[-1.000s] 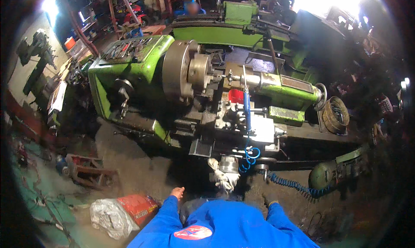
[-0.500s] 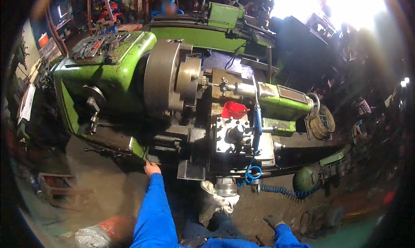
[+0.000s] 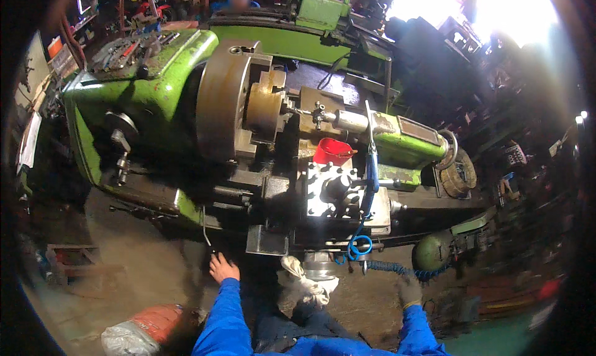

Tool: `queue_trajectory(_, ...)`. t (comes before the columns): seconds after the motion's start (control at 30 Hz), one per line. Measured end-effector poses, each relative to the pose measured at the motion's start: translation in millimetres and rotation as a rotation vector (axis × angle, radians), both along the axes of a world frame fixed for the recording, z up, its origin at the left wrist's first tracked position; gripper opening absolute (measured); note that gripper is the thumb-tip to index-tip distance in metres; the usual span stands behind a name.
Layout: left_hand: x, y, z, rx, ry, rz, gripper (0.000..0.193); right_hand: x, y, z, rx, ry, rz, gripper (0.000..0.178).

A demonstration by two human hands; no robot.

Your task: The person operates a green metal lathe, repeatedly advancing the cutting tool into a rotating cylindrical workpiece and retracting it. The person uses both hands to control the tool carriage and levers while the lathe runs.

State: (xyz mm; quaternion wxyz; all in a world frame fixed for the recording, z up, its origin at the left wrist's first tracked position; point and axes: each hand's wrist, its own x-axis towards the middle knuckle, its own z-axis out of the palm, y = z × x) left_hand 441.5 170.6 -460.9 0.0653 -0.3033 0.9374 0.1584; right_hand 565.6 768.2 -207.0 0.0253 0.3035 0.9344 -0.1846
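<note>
My bare left hand [image 3: 224,269] is at the lower end of a thin bent lever [image 3: 207,233] on the front of a green lathe [image 3: 149,98]. Its fingers look apart, with the fingertips at or against the lever's tip. Lower right, my gloved right hand [image 3: 410,291] is held out below the coiled blue air hose [image 3: 397,270]; blur hides its fingers. On the lathe, a large chuck [image 3: 225,101] faces a drill bit [image 3: 302,111] in a small drill chuck [image 3: 319,116] on the tailstock [image 3: 397,127]. The bit's tip reaches toward the chuck's centre.
A red container [image 3: 333,152] stands behind the tool post [image 3: 338,191], with a blue air gun [image 3: 372,170] hanging alongside. White rags [image 3: 308,280] hang at the front handwheel [image 3: 320,264]. Tools lie on the headstock. A sack [image 3: 146,331] is on the floor, lower left. Another green lathe [image 3: 273,49] stands behind.
My left hand has drawn back toward me and its fingers have loosened; the lever's end now shows lower. My right hand has moved forward, up toward the coiled hose. The view has shifted slightly.
</note>
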Motion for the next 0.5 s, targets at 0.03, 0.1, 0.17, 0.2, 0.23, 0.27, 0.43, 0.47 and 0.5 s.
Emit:
queue_trajectory(0.03, 6, 3, 4, 0.026, 0.033, 0.031, 0.063, -14, 12, 3, 0.115, 0.192, -0.026, 0.04)
queue_trajectory(0.1, 9, 6, 25, 0.117, 0.174, 0.009, 0.051, -71, 8, 40, 0.018, 0.613, -0.08, 0.03)
queue_trajectory(0.17, 4, 5, 52, 0.228, 0.247, -0.022, 0.048, -142, -17, 101, -0.128, 0.783, -0.023, 0.023)
queue_trajectory(0.2, -4, 9, 70, 0.315, 0.333, -0.057, 0.043, -173, -14, 120, -0.222, 0.771, -0.041, 0.022)
queue_trajectory(0.23, -11, 9, 76, 0.392, 0.447, -0.1, 0.037, -207, -25, 140, -0.346, 0.804, -0.019, 0.022)
queue_trajectory(0.27, -22, 16, 99, 0.487, 0.5, -0.113, 0.035, -238, -37, 163, -0.264, 0.761, 0.111, 0.024)
queue_trajectory(0.43, -108, 54, 228, 0.638, 0.706, -0.292, 0.031, -367, -95, 183, -0.311, 0.484, 0.583, 0.049)
queue_trajectory(0.47, -126, 64, 250, 0.638, 0.731, -0.336, 0.03, -387, -108, 187, -0.284, 0.35, 0.669, 0.056)
queue_trajectory(0.5, -135, 72, 276, 0.624, 0.743, -0.369, 0.029, -401, -128, 195, -0.226, 0.262, 0.794, 0.056)
